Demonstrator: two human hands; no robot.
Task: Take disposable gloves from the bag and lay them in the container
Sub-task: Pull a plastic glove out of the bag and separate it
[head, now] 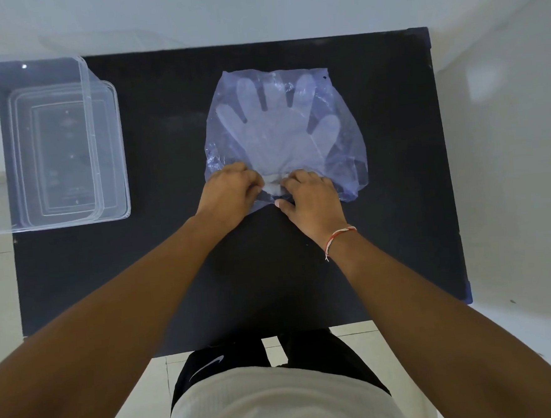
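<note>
A thin bluish plastic bag (344,132) lies flat in the middle of the black table. Through it shows a stack of clear disposable gloves (274,124), fingers pointing away from me. My left hand (231,195) and my right hand (312,199) sit side by side at the bag's near edge, fingers curled and pinching the plastic at its opening. A bit of white glove cuff shows between the two hands. A clear rectangular container (114,155) stands at the table's far left, apart from both hands.
The black table (173,265) ends near my body at the front and at a white wall behind. A clear lid (46,71) overlaps the container's far left side. A red and white thread band circles my right wrist (338,240).
</note>
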